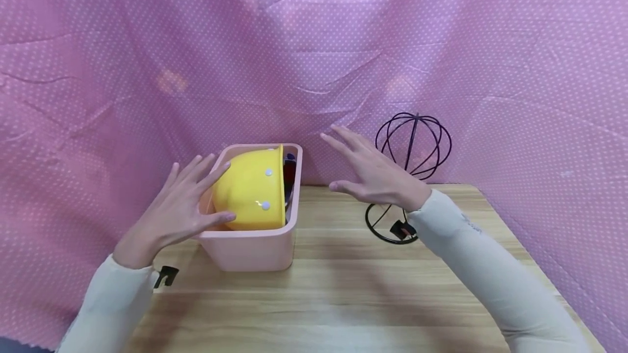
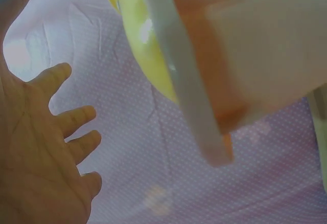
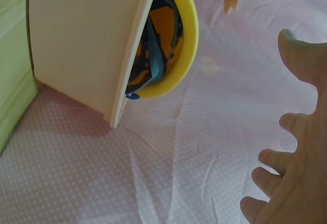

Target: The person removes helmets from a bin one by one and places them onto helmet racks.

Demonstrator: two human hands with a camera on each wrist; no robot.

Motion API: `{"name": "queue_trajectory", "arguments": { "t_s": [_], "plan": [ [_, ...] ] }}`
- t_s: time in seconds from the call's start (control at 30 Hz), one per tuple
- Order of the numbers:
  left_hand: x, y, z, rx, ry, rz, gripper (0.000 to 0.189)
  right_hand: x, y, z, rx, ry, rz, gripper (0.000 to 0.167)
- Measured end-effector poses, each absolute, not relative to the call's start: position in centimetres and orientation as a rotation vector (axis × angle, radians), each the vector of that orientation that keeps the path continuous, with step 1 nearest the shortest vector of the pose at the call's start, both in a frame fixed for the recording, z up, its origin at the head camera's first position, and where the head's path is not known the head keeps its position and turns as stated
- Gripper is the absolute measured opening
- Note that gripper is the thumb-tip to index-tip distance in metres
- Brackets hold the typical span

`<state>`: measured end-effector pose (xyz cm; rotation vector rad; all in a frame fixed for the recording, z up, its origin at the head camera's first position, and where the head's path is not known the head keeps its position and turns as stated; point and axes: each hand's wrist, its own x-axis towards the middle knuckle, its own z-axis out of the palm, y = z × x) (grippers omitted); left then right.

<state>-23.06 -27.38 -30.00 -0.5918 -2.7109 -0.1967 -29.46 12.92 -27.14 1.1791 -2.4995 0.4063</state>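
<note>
A yellow hard hat [image 1: 247, 189] lies on its side in a pink bin [image 1: 250, 252], its opening facing right. Dark straps [image 3: 156, 55] show inside the hat in the right wrist view. My left hand [image 1: 179, 208] hovers over the bin's left side with fingers spread, and it holds nothing. To the right of the bin, my right hand [image 1: 370, 170] is raised in the air, fingers extended and apart from the hat. Behind the right forearm stands a black wire stand [image 1: 414, 146] with a round cage top; its middle is partly hidden by that arm.
The bin and stand are on a light wooden table [image 1: 324, 298]. Pink dotted cloth [image 1: 314, 59] hangs behind and along both sides. A black clip-like piece [image 1: 165, 277] shows beside the left wrist, another black piece [image 1: 402, 230] by the stand's ring base.
</note>
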Motion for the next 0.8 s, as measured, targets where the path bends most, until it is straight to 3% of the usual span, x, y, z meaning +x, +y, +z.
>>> {"name": "queue_trajectory", "arguments": {
  "t_s": [0.8],
  "plan": [
    [-23.4,-30.1,-34.1,-0.536,-2.759,-0.676,0.102,-31.0,7.0,-30.9,1.016,-2.731,0.913,0.095]
  ]
}}
